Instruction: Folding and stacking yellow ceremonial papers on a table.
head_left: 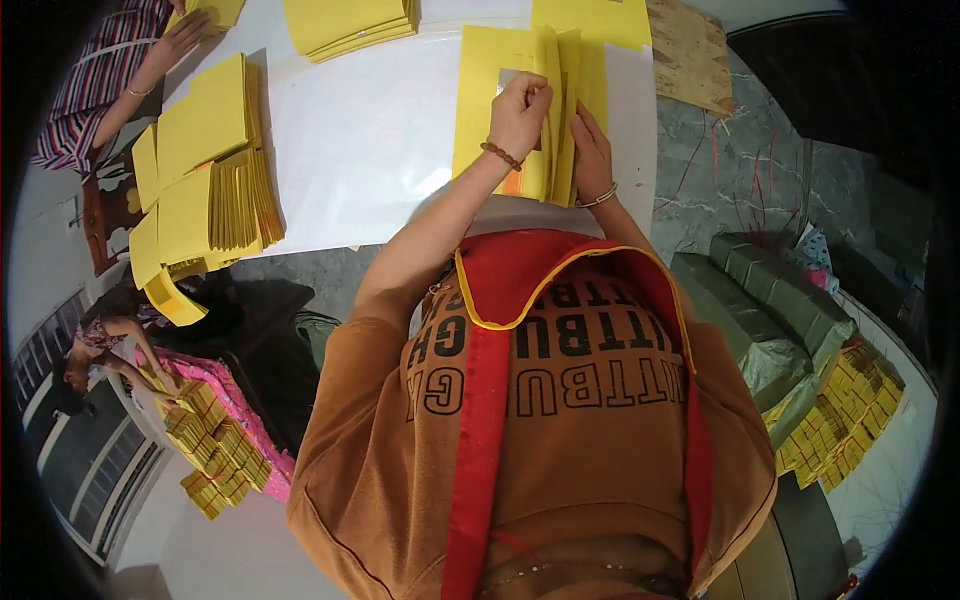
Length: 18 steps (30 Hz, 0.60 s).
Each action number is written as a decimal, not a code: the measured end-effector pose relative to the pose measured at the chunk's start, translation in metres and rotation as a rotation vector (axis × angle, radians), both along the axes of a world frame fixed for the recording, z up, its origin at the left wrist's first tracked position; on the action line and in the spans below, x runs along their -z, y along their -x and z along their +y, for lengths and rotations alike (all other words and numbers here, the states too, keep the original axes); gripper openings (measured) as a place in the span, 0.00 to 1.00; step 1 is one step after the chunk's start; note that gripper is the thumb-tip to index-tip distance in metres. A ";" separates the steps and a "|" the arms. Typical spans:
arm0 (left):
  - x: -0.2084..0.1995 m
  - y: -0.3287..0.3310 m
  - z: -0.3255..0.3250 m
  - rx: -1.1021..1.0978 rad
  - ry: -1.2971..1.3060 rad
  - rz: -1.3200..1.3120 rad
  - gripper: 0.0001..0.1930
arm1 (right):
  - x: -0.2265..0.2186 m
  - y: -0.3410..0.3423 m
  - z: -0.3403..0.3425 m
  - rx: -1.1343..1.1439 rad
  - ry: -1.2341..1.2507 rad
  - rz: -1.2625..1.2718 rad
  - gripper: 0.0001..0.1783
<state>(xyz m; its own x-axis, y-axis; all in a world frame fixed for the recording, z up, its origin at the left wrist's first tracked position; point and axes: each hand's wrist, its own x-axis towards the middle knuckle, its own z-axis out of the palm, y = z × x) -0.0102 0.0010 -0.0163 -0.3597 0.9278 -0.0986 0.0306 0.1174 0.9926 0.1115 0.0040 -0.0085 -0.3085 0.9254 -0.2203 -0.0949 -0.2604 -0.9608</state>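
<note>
A stack of yellow paper sheets [478, 110] lies open before me at the table's right end, with several folded leaves [566, 65] standing up along its middle. My left hand [520, 112], a brown bead bracelet at its wrist, is closed with curled fingers at the edge of these leaves; its fingertips are partly hidden. Close under that hand, a grey patch and an orange patch show on the paper. On the leaves' other side, my right hand [592, 155] rests with its fingers stretched out flat against them. A bangle circles the right wrist.
Folded yellow paper bundles [215, 160] are piled at the white table's [355, 150] left edge; another stack [350, 25] lies at the far side. A co-worker's hand [185, 35] touches paper at far left. Another person handles yellow bundles [215, 440] lower left. Green wrapped packages [765, 300] stand right.
</note>
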 end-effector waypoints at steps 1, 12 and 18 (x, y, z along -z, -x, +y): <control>-0.001 0.000 -0.001 -0.039 -0.008 -0.021 0.07 | 0.000 0.000 0.000 0.004 0.013 0.015 0.24; -0.014 0.000 -0.002 -0.016 -0.009 0.042 0.09 | 0.007 -0.002 0.002 -0.015 0.009 0.046 0.24; -0.021 -0.005 0.003 -0.021 0.047 0.009 0.12 | 0.008 -0.002 0.001 -0.034 -0.055 -0.029 0.25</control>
